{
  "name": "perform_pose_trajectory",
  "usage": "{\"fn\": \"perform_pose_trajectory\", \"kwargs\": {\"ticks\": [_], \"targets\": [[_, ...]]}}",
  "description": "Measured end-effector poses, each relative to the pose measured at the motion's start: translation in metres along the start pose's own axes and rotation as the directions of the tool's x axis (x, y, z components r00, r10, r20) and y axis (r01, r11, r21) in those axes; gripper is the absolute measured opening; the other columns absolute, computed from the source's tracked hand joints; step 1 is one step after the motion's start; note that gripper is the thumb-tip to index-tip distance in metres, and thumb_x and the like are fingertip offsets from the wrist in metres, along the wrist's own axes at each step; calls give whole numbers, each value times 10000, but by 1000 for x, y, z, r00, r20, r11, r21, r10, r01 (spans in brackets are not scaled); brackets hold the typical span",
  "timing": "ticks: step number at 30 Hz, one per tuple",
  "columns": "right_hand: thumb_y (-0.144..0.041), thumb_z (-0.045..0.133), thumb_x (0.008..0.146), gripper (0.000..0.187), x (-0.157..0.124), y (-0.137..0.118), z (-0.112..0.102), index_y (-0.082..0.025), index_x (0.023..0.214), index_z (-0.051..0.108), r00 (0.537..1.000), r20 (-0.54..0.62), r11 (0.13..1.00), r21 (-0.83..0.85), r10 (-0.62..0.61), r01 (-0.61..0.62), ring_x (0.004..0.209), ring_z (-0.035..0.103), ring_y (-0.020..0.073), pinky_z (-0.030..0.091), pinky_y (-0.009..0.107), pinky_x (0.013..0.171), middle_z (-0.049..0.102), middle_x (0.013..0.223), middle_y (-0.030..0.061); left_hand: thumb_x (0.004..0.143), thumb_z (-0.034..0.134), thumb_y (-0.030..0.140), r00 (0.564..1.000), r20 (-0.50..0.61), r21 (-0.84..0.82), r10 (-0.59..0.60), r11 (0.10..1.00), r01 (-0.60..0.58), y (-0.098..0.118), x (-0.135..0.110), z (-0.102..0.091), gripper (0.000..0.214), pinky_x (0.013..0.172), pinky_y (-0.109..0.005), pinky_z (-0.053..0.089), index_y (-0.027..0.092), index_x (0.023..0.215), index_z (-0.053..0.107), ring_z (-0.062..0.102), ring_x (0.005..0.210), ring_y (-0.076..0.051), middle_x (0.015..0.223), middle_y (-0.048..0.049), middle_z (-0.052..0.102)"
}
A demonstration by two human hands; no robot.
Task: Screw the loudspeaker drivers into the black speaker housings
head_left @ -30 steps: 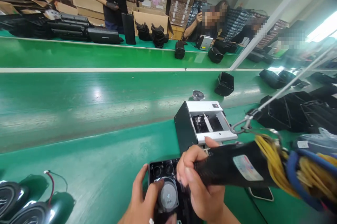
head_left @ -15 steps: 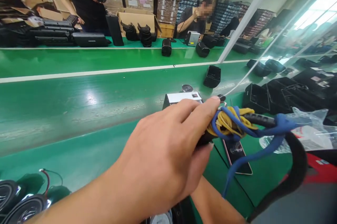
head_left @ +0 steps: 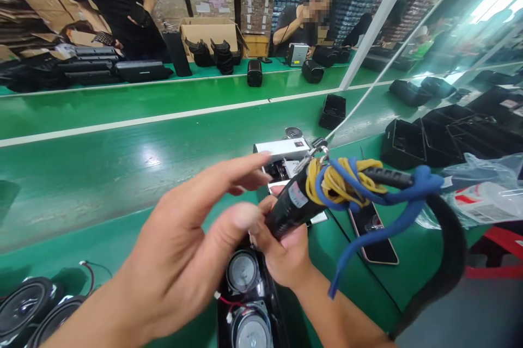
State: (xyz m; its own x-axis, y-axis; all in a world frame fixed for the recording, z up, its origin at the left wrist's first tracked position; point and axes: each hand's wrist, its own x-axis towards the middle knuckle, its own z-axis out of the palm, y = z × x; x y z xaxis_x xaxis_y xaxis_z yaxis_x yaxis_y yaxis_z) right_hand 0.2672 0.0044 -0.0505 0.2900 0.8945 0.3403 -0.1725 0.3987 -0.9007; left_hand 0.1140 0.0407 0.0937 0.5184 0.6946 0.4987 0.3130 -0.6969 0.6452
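And there, gripping the black tool (head_left: 284, 212) in the right hand (head_left: 288, 262), fingers and thumb closed around the lower end, just above the far end of the speaker case (head_left: 275, 304). Tilted up and away to the right of the case, probably to point the working end downward, though too well hidden behind the grip to confirm. Slung by a metal clip (head_left: 318, 147) from a white line (head_left: 376, 81), likely to spare the wrist some weight, with yellow and blue ties (head_left: 315, 185) wound round the upper part, perhaps to keep the cable (head_left: 390, 177) secured. Over on the left side of the case, holding the left hand (head_left: 180, 244) wide open, thumb and fingers spread in a loose curve, nothing in the grasp; close by the right hand, but touching or apart, impossible to tell!

Down on the green table (head_left: 90, 247), with the case placed centrally, presumably for easy access by both hands. Inside the case, two drivers (head_left: 242, 272), one nearer, one farther, magnets up, with red leads (head_left: 231, 300) loose between. Left of the case, loose speakers (head_left: 25, 307), seemingly parked within reach; just beyond, a white-topped machine (head_left: 281, 146); to the right, a phone (head_left: 373, 242), apparently laid out of the way
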Motion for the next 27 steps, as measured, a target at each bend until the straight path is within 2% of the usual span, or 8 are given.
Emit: {"fn": "perform_pose_trajectory", "kwargs": {"ticks": [3, 6, 8, 10, 19, 21, 23, 27], "targets": [[-392, 788, 1036, 312, 0, -2, -4, -308, 1255, 581, 1000, -3, 999, 46, -7, 7, 605, 558, 148, 582, 329, 621, 596, 826, -62, 1124, 640, 304, 994, -20, 126, -109, 986, 110, -32, -20, 1, 244, 1039, -335, 629, 357, 1347, 723, 780, 1174, -185, 1282, 11, 811], [-359, 787, 1034, 337, -2, -2, -7, -310, 1285, 566, 1000, -2, 997, 75, -22, 22, 597, 551, 144, 554, 313, 596, 588, 809, -71, 1090, 625, 264, 958, 235, 200, -164, 973, 118, -63, -36, 9, 169, 1100, -508, 634, 328, 1140, 774, 710, 1375, -294, 1482, -60, 711], [-339, 781, 1039, 373, -4, -2, -7, -315, 1334, 554, 999, -8, 995, 89, -36, 36, 593, 553, 144, 542, 305, 578, 595, 805, -74, 1079, 582, 205, 894, 397, 223, -209, 967, 127, -76, -42, 15, 254, 1168, -630, 593, 325, 1148, 795, 614, 1513, -359, 1627, -95, 608], [-313, 761, 1053, 427, -6, -5, -6, -332, 1409, 526, 998, -20, 993, 102, -60, 62, 585, 557, 139, 542, 300, 573, 597, 821, -79, 1067, 552, 150, 852, 471, 227, -226, 965, 131, -82, -44, 20, 320, 1223, -686, 544, 316, 1178, 802, 544, 1585, -384, 1683, -119, 558], [-183, 671, 1103, 529, -5, -34, -5, -422, 1539, 489, 987, -88, 957, 245, -138, 155, 598, 586, 116, 564, 271, 591, 601, 857, -83, 1060, 532, 81, 807, 536, 205, -248, 965, 160, -80, -44, 32, 384, 1300, -693, 468, 303, 1167, 826, 462, 1649, -386, 1709, -128, 542], [-190, 689, 1094, 537, -2, -45, -5, -438, 1531, 497, 977, -143, 946, 259, -160, 193, 581, 591, 117, 577, 275, 588, 619, 853, -86, 1105, 478, 118, 816, 514, 193, -264, 963, 190, -75, -44, 30, 395, 1288, -642, 503, 303, 1262, 790, 489, 1630, -343, 1711, -129, 532], [-205, 720, 1085, 513, 0, -57, -5, -450, 1493, 528, 966, -191, 932, 284, -176, 226, 545, 575, 109, 585, 269, 573, 634, 825, -98, 1113, 556, 190, 812, 517, 170, -273, 962, 215, -67, -43, 28, 348, 1259, -609, 544, 316, 1385, 732, 552, 1565, -324, 1661, -128, 568], [-268, 833, 1033, 508, 5, -82, -7, -439, 1439, 582, 950, -254, 914, 312, -183, 259, 483, 547, 99, 575, 255, 532, 659, 768, -114, 1027, 734, 227, 721, 606, 325, -336, 932, 161, -48, -42, 33, 177, 1139, -682, 599, 276, 1180, 809, 692, 1322, -380, 1404, -124, 712]]}}
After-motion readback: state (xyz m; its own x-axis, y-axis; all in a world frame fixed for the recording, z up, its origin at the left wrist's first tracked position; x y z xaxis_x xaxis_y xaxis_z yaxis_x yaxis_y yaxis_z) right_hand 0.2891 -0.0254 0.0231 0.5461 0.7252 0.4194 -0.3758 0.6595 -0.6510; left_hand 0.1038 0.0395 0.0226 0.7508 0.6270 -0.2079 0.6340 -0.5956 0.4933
